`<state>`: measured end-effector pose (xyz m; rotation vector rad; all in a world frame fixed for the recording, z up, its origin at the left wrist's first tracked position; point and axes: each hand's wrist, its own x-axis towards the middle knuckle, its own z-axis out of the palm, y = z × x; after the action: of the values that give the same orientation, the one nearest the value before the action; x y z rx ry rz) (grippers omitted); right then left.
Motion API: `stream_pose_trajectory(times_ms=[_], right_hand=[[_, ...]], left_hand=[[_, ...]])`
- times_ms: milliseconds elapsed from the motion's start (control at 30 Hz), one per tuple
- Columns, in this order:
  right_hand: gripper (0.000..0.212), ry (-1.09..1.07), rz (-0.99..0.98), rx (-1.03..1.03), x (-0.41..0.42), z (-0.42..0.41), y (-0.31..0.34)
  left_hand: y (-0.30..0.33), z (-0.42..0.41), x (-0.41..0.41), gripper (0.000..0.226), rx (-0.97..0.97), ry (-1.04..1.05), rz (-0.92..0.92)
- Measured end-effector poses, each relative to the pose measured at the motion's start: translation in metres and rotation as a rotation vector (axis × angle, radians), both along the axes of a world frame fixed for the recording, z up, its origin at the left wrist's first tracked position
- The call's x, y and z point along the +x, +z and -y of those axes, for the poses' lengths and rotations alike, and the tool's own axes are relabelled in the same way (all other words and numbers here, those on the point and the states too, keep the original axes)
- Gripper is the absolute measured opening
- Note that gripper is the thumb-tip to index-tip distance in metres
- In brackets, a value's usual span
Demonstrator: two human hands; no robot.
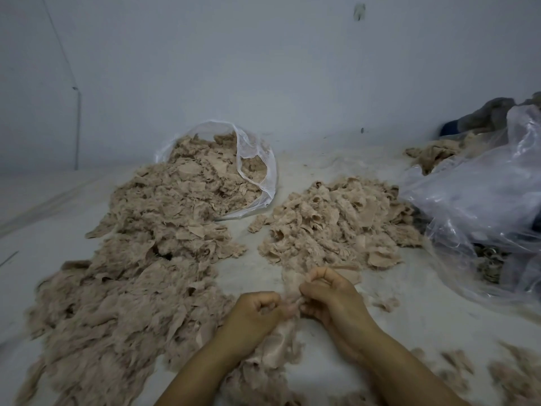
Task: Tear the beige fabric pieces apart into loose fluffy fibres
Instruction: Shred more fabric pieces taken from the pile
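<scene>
My left hand [254, 316] and my right hand [329, 294] are both closed on one beige fabric piece [292, 303], held between them low in the middle of the head view. The hands nearly touch, and frayed fibres show between the fingers. A long heap of loose fluffy beige fibres [123, 288] spreads along the left side. A smaller pile of beige fabric pieces [336, 224] lies just beyond my right hand. More fluffy fibres [263, 361] lie under my wrists.
A clear plastic bag [263, 177] lies open at the back centre, with beige scraps spilling out. A large crumpled plastic sheet [474, 200] covers more fabric at the right, dark cloth [486, 115] behind it. A pale wall rises behind the white work surface [380, 317].
</scene>
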<state>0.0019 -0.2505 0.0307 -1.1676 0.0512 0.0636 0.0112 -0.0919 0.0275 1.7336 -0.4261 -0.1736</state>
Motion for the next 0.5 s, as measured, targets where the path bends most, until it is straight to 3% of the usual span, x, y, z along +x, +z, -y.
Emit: stream_pose_trajectory(times_ms=[200, 333, 400, 467, 500], right_hand=[[0.019, -0.18, -0.005, -0.012, 0.003, -0.001, -0.002], [0.039, -0.008, 0.012, -0.183, -0.002, -0.002, -0.003], [0.029, 0.059, 0.016, -0.263, -0.007, -0.006, -0.002], [0.008, 0.035, 0.033, -0.256, -0.007, -0.009, -0.002], [0.008, -0.02, 0.029, -0.246, -0.006, -0.008, -0.004]], left_hand=[[-0.005, -0.007, 0.005, 0.034, 0.129, 0.105, 0.118], [-0.006, -0.009, 0.006, 0.021, 0.074, 0.1, 0.116], [-0.007, -0.01, 0.005, 0.011, 0.092, 0.034, 0.131], [-0.01, -0.009, 0.006, 0.019, 0.152, 0.014, 0.135], [-0.011, -0.008, 0.007, 0.021, 0.172, 0.032, 0.129]])
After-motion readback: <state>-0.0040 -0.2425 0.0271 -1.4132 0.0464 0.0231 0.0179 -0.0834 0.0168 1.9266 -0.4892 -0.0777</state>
